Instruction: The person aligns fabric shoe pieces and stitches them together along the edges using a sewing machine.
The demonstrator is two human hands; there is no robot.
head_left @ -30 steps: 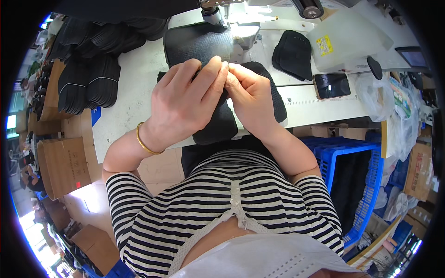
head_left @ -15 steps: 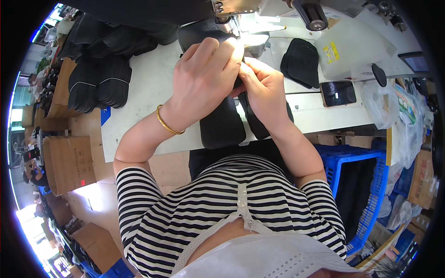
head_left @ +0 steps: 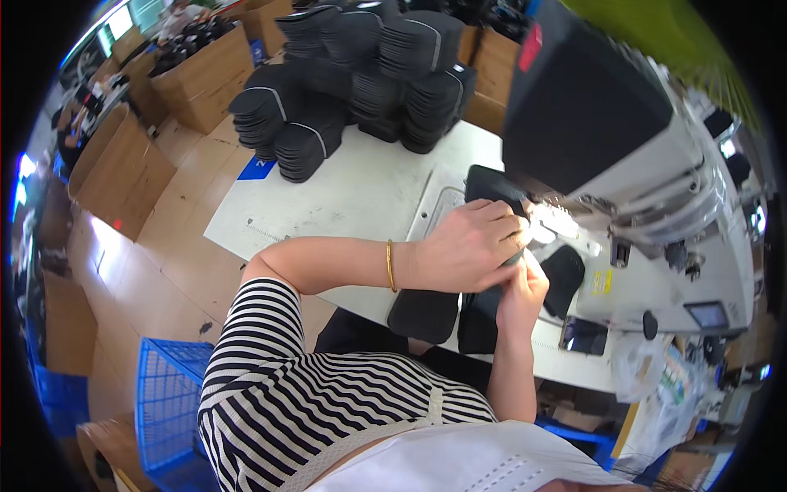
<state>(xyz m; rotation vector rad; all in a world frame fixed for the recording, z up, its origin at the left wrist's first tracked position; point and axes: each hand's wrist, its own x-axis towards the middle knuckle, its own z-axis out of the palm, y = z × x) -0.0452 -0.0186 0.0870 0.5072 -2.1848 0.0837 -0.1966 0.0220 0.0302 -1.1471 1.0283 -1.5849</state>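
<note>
My left hand (head_left: 475, 246) is closed, its fingers curled and their tips brought together beside the lit needle area of the sewing machine (head_left: 590, 107). Just below it, my right hand (head_left: 523, 299) is closed too, its fingertips meeting those of the left. A bit of dark material shows between them, but what the fingers pinch is mostly hidden. Under my wrists, a black padded piece (head_left: 422, 316) and a second black piece (head_left: 478, 324) lie at the table's near edge. Another black piece (head_left: 494, 184) rests beyond my left hand.
Bundled stacks of black pieces (head_left: 377, 66) stand on the far left of the white table (head_left: 328, 209). A small black pile (head_left: 564, 279) and a phone (head_left: 584, 335) lie to the right. A blue crate (head_left: 168, 410) and cardboard boxes (head_left: 123, 172) stand on the floor at left.
The view has swung to the left, bringing the stacks and the machine's head into fuller sight. My hands stay close together by the machine, with the left now turned more sideways.
</note>
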